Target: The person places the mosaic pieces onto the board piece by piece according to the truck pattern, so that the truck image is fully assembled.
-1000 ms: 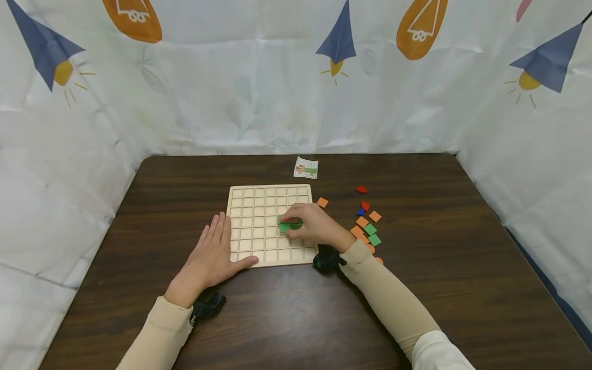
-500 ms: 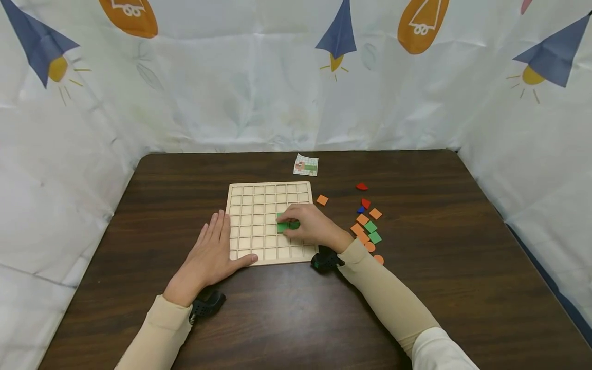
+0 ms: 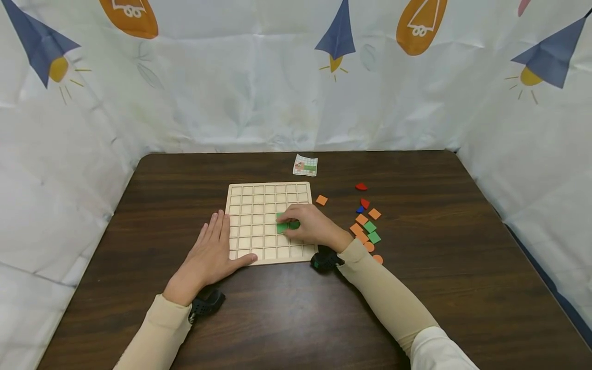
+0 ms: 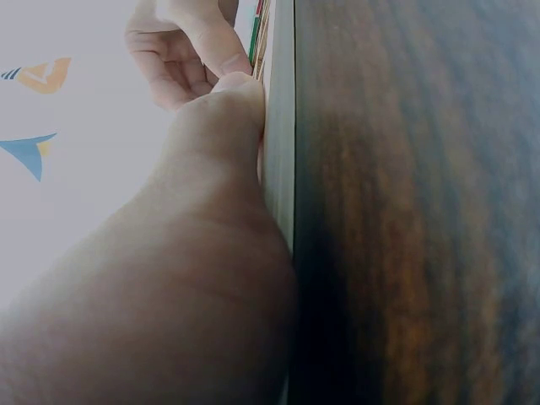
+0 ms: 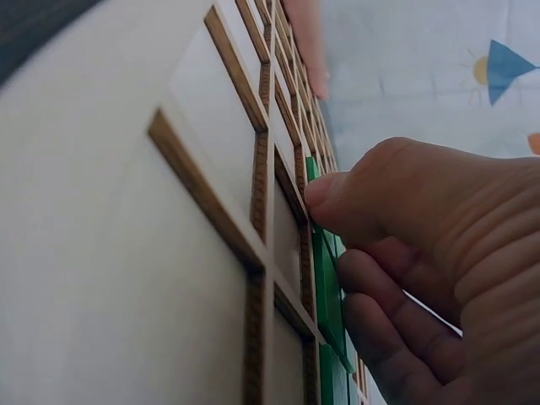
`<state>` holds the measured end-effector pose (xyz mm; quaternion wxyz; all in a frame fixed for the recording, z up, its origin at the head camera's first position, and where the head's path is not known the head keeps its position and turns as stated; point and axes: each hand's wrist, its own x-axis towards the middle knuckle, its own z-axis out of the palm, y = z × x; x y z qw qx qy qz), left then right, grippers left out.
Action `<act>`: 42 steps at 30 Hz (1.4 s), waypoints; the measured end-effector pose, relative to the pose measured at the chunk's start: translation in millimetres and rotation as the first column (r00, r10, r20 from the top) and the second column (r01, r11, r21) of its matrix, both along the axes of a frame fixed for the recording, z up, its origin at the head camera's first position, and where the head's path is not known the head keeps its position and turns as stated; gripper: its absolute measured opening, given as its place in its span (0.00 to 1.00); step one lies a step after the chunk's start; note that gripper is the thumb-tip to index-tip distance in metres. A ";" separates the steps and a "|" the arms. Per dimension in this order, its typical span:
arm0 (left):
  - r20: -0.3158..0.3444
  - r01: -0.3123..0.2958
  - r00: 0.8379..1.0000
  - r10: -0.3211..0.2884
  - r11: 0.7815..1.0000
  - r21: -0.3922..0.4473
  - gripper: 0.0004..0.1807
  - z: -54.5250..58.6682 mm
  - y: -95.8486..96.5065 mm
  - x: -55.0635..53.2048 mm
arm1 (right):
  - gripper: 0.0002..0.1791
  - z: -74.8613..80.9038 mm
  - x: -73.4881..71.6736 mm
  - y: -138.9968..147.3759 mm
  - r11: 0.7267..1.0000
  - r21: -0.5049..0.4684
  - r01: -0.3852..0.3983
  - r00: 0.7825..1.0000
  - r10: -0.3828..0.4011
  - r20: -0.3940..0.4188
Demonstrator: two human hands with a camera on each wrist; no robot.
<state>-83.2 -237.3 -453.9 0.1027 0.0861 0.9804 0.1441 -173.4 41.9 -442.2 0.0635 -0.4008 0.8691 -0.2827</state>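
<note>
A wooden grid board [image 3: 252, 226] lies on the table. My left hand [image 3: 208, 257] rests at its left side, fingers straight along the edge and thumb over the front left rim. Over the board's right half, my right hand [image 3: 307, 223] pinches a green square tile [image 5: 329, 287] between thumb and curled fingers. In the right wrist view, the thumb touches its edge, and the tile sits slightly tilted over the grid. Another green tile [image 3: 281, 228] lies in the board beside the fingertips. The right hand partly hides the green tiles in the head view.
A small printed card [image 3: 305, 166] lies behind the board. Right of the board are an orange square [image 3: 321, 200], a red piece [image 3: 361, 186], a blue piece [image 3: 360, 209] and a cluster of orange and green tiles [image 3: 370, 226]. Patterned white cloth [image 3: 259, 103] surrounds the table.
The right hand has shifted very slightly left over the green tiles and then stayed there. The left hand keeps its place; the view itself has tilted a little.
</note>
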 end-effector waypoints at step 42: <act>-0.021 0.007 1.000 -0.006 1.000 0.010 0.72 2.4 0.2 4.2 | 0.15 23.7 -3.5 75.4 0.977 -0.099 0.189 0.982 -0.191 -0.008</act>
